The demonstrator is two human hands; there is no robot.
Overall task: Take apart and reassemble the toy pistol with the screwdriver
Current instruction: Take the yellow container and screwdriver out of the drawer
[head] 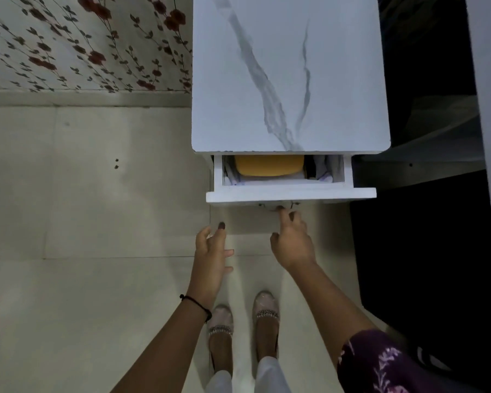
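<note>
No toy pistol or screwdriver shows in the head view. A white drawer (291,192) stands partly pulled out under a white marble-patterned tabletop (289,75). Inside it lie a yellow box (269,165) and some white cloth or paper. My right hand (292,242) reaches up to the drawer front, fingertips touching the small handle (278,207) on its underside. My left hand (211,259) hovers just left of it, below the drawer, fingers spread and holding nothing.
I stand on a pale tiled floor (97,222), my two feet in beaded shoes (244,321) right below the drawer. A floral-papered wall (82,43) is at the upper left. A dark gap and a shelf (425,165) lie right of the cabinet.
</note>
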